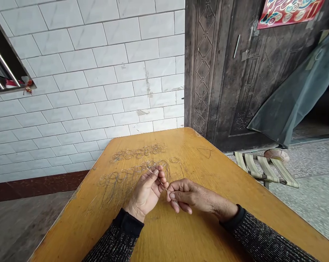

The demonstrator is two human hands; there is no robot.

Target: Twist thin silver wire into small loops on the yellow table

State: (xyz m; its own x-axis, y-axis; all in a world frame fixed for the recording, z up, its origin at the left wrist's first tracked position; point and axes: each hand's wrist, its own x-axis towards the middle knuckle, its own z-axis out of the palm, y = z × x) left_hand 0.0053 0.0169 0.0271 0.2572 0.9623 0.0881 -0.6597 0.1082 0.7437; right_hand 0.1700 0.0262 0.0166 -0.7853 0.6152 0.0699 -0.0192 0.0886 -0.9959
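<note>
A thin length of wire runs between my two hands above the wooden table. My left hand, palm turned partly up, pinches one part of it between thumb and forefinger. The fingertips of my right hand close on the wire's lower end. Beyond my hands lies a row of looped wires with straight tails, partly hidden behind my left hand. Farther back is a second row of small wire loops. A single bent wire rests toward the table's right side.
White wall tiles rise behind the table. At right stand a dark carved door and a hanging grey-green curtain. A folding stool with striped straps sits beside the table's right edge, near a round pinkish object.
</note>
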